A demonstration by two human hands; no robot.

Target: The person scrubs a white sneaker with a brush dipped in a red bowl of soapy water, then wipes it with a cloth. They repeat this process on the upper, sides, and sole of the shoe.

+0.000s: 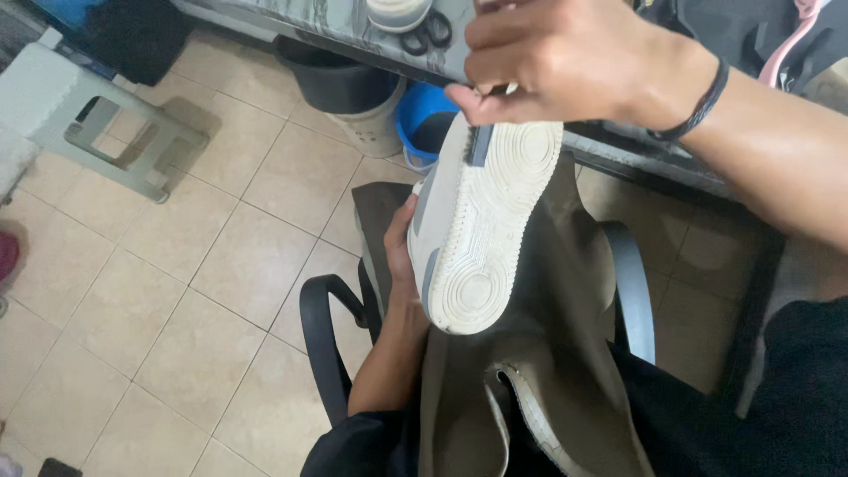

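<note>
Beige floor tiles (pixel 132 291) lie below a white shoe (pixel 473 230) held sole-up, its rubber tread ringed with circles. Under the shoe, the left hand (pixel 402 252) clasps its side. Above its toe, the right hand (pixel 556 57) pinches something small against the sole's edge.

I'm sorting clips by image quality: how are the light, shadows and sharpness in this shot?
Head view: soft, even daylight with no hard glare; the stool casts a faint shadow on the tiled floor; the shoe sole is sharp; the right hand, close to the lens, looks large and slightly soft.
</note>
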